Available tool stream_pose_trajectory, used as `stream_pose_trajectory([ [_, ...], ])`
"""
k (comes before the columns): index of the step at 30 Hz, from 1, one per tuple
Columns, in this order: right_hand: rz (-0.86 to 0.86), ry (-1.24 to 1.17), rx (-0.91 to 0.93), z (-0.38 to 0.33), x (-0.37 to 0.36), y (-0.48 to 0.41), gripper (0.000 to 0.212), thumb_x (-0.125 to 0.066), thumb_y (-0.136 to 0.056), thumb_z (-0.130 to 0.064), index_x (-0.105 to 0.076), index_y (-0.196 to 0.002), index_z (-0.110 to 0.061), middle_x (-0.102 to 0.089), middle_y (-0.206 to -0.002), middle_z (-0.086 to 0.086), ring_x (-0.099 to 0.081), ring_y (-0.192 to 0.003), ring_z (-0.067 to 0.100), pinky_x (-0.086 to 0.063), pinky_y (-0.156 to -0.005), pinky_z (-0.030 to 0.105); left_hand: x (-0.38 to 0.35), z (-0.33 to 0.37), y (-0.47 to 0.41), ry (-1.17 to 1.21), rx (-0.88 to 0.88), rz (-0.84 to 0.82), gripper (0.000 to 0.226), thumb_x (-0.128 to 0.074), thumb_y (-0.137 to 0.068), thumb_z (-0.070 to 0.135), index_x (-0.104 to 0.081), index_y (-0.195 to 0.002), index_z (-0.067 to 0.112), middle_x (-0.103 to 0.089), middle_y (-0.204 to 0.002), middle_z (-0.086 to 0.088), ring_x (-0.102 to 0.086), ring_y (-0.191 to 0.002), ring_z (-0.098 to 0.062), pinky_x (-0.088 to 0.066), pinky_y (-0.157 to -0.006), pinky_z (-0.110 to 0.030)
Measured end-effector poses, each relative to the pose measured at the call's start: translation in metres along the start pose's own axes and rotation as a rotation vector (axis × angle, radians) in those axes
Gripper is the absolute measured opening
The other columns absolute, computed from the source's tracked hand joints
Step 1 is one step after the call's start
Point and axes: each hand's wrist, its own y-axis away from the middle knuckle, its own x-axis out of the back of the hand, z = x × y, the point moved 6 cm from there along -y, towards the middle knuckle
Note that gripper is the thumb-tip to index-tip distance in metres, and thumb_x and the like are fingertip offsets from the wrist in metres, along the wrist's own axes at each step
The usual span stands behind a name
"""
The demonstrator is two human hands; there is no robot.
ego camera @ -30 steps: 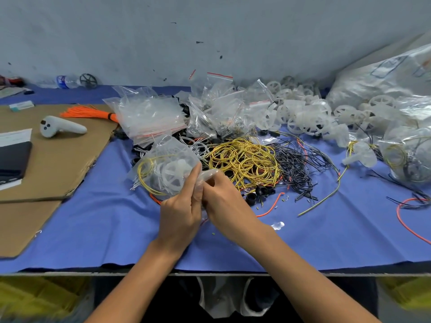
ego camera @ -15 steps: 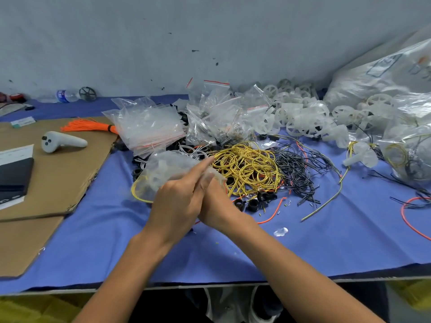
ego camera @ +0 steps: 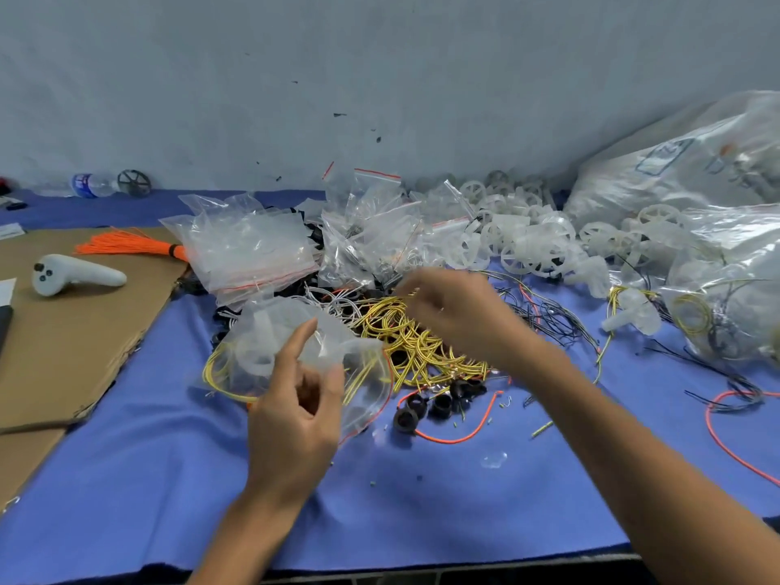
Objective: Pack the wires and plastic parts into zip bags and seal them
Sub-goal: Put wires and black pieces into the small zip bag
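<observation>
A filled zip bag point(ego camera: 270, 352) holding yellow wire and white plastic wheels lies on the blue cloth point(ego camera: 126, 479). My left hand point(ego camera: 295, 407) hovers at its near edge with the forefinger raised and thumb apart, fingers loose, gripping nothing. My right hand point(ego camera: 456, 318) is blurred over the heap of yellow wires point(ego camera: 418, 352), fingertips near the far edge of the heap; its grip is unclear. Black wires point(ego camera: 544, 318), black rings point(ego camera: 439, 403) and an orange wire point(ego camera: 460, 437) lie beside the heap.
Empty zip bags point(ego camera: 249, 251) are piled behind, with white plastic wheels point(ego camera: 527, 247) and large filled bags point(ego camera: 726, 289) to the right. Cardboard point(ego camera: 76, 331) with a white controller point(ego camera: 71, 276) and an orange wire bundle point(ego camera: 126, 244) lies left. A wall stands close behind.
My hands have parted. The left has let the filled bag down onto the cloth, and the right has moved up and right over the yellow wires.
</observation>
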Motion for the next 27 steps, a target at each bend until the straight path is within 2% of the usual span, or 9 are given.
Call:
stream_pose_trajectory([
  [4,0.098,0.241,-0.288,0.077,0.035,-0.074,0.057,-0.052,-0.095,-0.009,-0.035,-0.146,-0.028,-0.068,-0.097,0.009,-0.065,-0.082,0.026,-0.057,-0.073,0.044,0.001,0.012,0.003,0.055,-0.06,-0.04,0.054,-0.065,-0.085,0.028,-0.041,-0.13,0.048,-0.058,-0.081,0.01,-0.06,-0.069,-0.009,-0.045,-0.065,-0.011],
  [7,0.054,0.443,-0.366,0.116,0.024,-0.113,0.076,-0.048,-0.091,-0.003,-0.016,-0.154,-0.032,-0.063,-0.089,0.011,-0.059,-0.073,0.027,-0.048,-0.059,0.037,0.015,0.019,-0.007,0.0,-0.071,0.018,0.042,-0.067,-0.085,0.036,-0.047,-0.117,0.055,-0.061,-0.092,0.02,-0.063,-0.081,-0.001,-0.042,-0.07,-0.002],
  [11,-0.01,0.453,-0.39,0.137,0.01,-0.137,0.028,-0.047,-0.1,-0.013,-0.056,-0.126,-0.009,-0.067,-0.113,0.016,-0.063,-0.097,0.03,-0.055,-0.085,0.04,0.032,0.031,-0.026,-0.181,-0.171,0.054,0.019,-0.062,-0.093,0.037,-0.063,-0.111,0.042,-0.061,-0.095,0.019,-0.062,-0.083,-0.002,-0.042,-0.072,-0.007],
  [13,0.092,0.398,-0.367,0.129,0.022,-0.14,0.026,-0.047,-0.102,-0.018,-0.061,-0.12,-0.007,-0.067,-0.118,0.017,-0.063,-0.104,0.032,-0.051,-0.091,0.039,0.04,0.042,-0.038,-0.235,-0.243,0.088,0.012,-0.06,-0.096,0.031,-0.063,-0.107,0.034,-0.061,-0.092,0.017,-0.059,-0.079,-0.006,-0.043,-0.071,-0.014],
  [15,0.215,0.325,-0.304,0.105,0.043,-0.133,0.026,-0.051,-0.1,-0.023,-0.063,-0.12,-0.012,-0.068,-0.117,0.017,-0.064,-0.103,0.033,-0.049,-0.089,0.037,0.047,0.053,-0.052,-0.314,-0.268,0.118,0.008,-0.056,-0.098,0.03,-0.058,-0.106,0.031,-0.065,-0.086,0.009,-0.059,-0.074,-0.015,-0.046,-0.064,-0.029],
  [18,0.34,0.141,-0.183,0.06,0.084,-0.108,0.017,-0.053,-0.099,-0.027,-0.061,-0.111,-0.019,-0.069,-0.098,0.014,-0.069,-0.08,0.028,-0.057,-0.074,0.043,0.054,0.064,-0.078,-0.402,-0.262,0.071,0.01,-0.049,-0.101,0.036,-0.054,-0.106,0.031,-0.067,-0.068,-0.001,-0.063,-0.064,-0.034,-0.05,-0.057,-0.044],
  [21,0.365,-0.287,-0.038,0.005,0.118,-0.076,0.003,-0.054,-0.096,-0.024,-0.055,-0.095,-0.022,-0.062,-0.082,0.008,-0.065,-0.065,0.021,-0.056,-0.059,0.038,0.058,0.071,-0.107,-0.328,-0.174,-0.04,0.007,-0.055,-0.1,0.038,-0.06,-0.101,0.032,-0.063,-0.058,0.003,-0.063,-0.056,-0.016,-0.05,-0.058,-0.038],
  [23,0.296,-0.562,0.033,-0.032,0.13,-0.057,0.009,-0.054,-0.096,-0.023,-0.053,-0.088,-0.02,-0.061,-0.08,0.008,-0.064,-0.064,0.023,-0.055,-0.056,0.035,0.058,0.077,-0.124,-0.275,-0.109,-0.101,0.008,-0.061,-0.098,0.036,-0.065,-0.092,0.032,-0.067,-0.065,0.01,-0.062,-0.052,-0.004,-0.049,-0.06,-0.032],
  [27,0.148,-0.968,0.071,-0.084,0.136,-0.026,0.012,-0.053,-0.099,-0.021,-0.061,-0.09,-0.017,-0.068,-0.079,0.001,-0.066,-0.064,0.019,-0.056,-0.06,0.031,0.058,0.095,-0.142,-0.287,-0.056,-0.184,0.013,-0.068,-0.091,0.038,-0.068,-0.078,0.035,-0.065,-0.057,0.017,-0.058,-0.045,-0.001,-0.044,-0.055,-0.027],
])
